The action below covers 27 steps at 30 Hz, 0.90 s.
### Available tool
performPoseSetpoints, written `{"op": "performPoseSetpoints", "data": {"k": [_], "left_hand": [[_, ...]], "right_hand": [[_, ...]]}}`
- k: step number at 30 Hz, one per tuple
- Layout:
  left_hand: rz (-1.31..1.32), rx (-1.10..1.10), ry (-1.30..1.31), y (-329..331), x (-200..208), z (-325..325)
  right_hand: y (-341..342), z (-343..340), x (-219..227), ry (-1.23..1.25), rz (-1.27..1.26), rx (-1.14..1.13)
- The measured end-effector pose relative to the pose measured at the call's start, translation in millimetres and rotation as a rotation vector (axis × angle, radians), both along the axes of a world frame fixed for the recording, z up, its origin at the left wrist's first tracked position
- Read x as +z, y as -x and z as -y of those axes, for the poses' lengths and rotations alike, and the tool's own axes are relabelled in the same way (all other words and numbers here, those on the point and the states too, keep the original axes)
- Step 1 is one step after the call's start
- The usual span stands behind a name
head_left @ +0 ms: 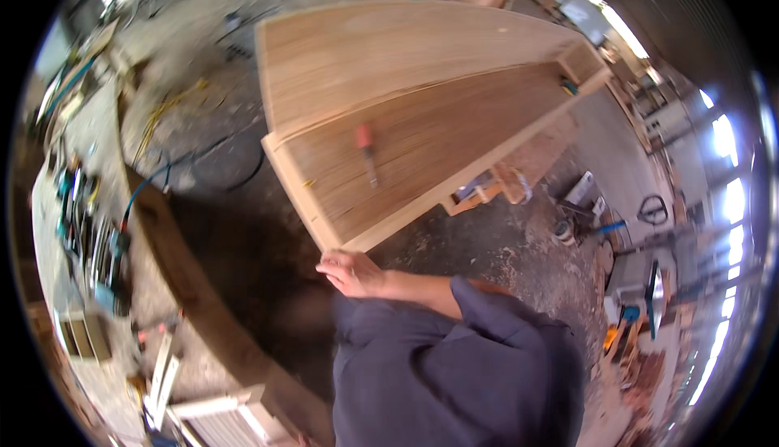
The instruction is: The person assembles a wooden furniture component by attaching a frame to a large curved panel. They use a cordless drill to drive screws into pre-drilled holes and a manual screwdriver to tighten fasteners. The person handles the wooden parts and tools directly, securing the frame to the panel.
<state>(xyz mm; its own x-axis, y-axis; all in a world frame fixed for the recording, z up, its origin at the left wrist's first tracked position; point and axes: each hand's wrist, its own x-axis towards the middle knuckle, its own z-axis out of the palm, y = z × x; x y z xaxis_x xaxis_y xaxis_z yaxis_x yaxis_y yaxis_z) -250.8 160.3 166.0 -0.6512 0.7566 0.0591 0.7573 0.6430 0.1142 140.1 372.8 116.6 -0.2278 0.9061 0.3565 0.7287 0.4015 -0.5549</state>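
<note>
Hand in view: one hand (pixel 350 272) reaches forward from a dark blue sleeve (pixel 487 317). Its fingers are loosely curled and it rests at the near corner of the big wooden panel (pixel 422 135), touching the edge or just short of it. The blur keeps me from telling whether it grips. I take it for the right hand by the way the arm comes in, though I am not certain.
Other hand: not in view.
Panel: a long, pale, boxed frame with raised side rails, lying across low wooden supports (pixel 487 191) above the concrete floor (pixel 211 163). Its near corner juts out unsupported toward the person.
Loose tool: a red-handled screwdriver (pixel 367 153) lies free on the panel face, well apart from the hand.
Risk, tipping: a push or lift at that overhanging corner may rock the panel on its supports.
Risk, rolling: any tilt would likely send the screwdriver sliding off the panel.
Risk, pinch: fingers curled at the corner could get caught if the panel shifts.
Risk, footing: cables and scrap lie on the floor nearby, an easy trip.
</note>
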Motion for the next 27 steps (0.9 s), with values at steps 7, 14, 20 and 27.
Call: {"op": "performPoseSetpoints", "data": {"k": [7, 14, 20, 27], "left_hand": [[0.057, -0.692, -0.53, -160.2, 124.4, -73.3], [0.43, -0.82, -0.364, -291.0, 31.8, -123.3], [0.602, -1.315, -0.144, -530.6, 14.7, -173.0], [0.548, -1.88, -0.009, -787.3, -36.6, -186.3]], "right_hand": [[-115.7, 54.0, 8.2, 0.02, -0.102, -0.2], [-234.8, 104.3, 30.8, 0.048, -0.123, -0.196], [-417.4, 183.3, 21.6, 0.024, -0.099, -0.531], [-540.6, 298.0, 42.1, -0.001, -0.049, -1.018]]}}
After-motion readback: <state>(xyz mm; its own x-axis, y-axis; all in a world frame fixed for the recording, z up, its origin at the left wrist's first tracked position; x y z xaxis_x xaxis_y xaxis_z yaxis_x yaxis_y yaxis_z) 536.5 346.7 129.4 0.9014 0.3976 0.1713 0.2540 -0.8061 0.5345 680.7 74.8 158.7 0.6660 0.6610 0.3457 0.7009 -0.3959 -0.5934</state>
